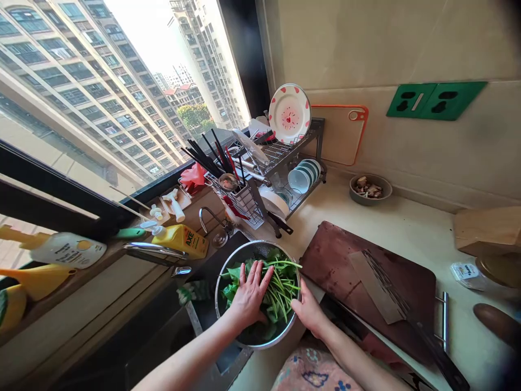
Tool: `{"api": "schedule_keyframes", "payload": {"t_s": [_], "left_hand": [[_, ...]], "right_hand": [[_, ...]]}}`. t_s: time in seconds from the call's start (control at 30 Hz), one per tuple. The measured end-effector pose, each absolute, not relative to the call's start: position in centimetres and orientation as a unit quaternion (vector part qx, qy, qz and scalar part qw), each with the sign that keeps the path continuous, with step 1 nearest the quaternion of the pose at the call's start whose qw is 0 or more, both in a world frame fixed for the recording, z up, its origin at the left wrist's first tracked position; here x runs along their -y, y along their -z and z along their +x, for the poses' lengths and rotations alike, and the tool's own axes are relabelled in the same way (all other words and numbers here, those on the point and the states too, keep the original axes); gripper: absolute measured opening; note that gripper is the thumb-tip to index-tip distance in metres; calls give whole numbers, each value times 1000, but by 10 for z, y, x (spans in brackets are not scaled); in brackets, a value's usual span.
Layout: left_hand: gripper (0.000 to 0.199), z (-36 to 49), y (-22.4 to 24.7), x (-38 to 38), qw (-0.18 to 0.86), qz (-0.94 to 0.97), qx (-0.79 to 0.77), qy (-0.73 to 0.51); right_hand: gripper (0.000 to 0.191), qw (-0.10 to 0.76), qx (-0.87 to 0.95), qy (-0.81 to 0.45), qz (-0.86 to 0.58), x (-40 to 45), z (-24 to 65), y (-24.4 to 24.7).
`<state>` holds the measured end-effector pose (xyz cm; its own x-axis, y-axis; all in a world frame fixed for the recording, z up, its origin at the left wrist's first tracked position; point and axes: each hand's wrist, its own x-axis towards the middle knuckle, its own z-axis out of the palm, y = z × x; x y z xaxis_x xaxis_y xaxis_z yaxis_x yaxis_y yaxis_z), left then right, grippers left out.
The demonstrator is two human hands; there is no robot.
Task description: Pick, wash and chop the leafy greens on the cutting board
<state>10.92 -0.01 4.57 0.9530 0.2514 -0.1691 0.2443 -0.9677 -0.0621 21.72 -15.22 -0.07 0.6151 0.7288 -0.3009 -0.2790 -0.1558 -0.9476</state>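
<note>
A round metal colander (pixel 266 344) full of green leafy vegetables with long stems (pixel 283 288) is in front of me, by the sink edge. My left hand (pixel 249 293) lies on top of the greens, palm down with its fingers spread. At the colander's right side, my right hand (pixel 308 308) grips the rim, its thumb over the edge and its other fingers partly hidden outside. To the right, a cleaver (pixel 376 288) with a dark handle rests on a brown cutting board (pixel 325 255).
Behind the colander stand a dish rack (pixel 285 157) and a basket of chopsticks (pixel 244 198). A bowl of chopped pieces (pixel 370 190) sits near the wall. A yellow detergent bottle (pixel 185 241) and a curved faucet (pixel 209 214) are on the left, near the dark sink (pixel 158 336).
</note>
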Motion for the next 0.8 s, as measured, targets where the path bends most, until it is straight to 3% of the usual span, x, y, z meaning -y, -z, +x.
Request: {"api": "schedule_keyframes", "payload": {"t_s": [0.1,0.3,0.53,0.8], "left_hand": [[115,112,-39,-4,32,-987,142,-62],[106,121,-38,-32,-60,-972,219,-67],[79,123,-19,-31,-64,-974,214,-49],[60,112,-3,-26,-180,-941,279,-65]], "right_hand": [[74,624,196,-394,-646,151,215,1],[78,590,241,-371,-676,152,213,1],[79,562,241,-365,-702,151,214,0],[77,585,234,-358,-690,153,213,8]]}}
